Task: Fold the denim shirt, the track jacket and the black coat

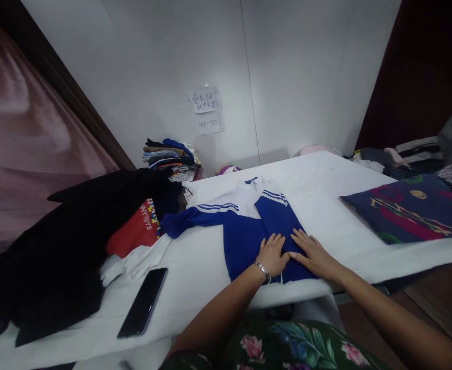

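A blue and white jacket (245,241) with striped shoulders lies spread on the white table, its collar pointing away from me. One sleeve is laid across the body, while the other stretches out to the left. My left hand (274,254), with a silver bracelet at the wrist, rests flat on the lower part of the jacket. Beside it, my right hand (313,253) presses on the blue cloth near the hem, fingers extended. The thumbs of both hands nearly meet.
A dark phone (143,303) lies left of the jacket. Black clothing (56,257) and a red garment (137,231) are heaped farther left. Folded clothes (172,156) are stacked behind. At right lies a patterned dark cloth (411,210) on the table (314,180); paper notes (206,100) hang on the wall.
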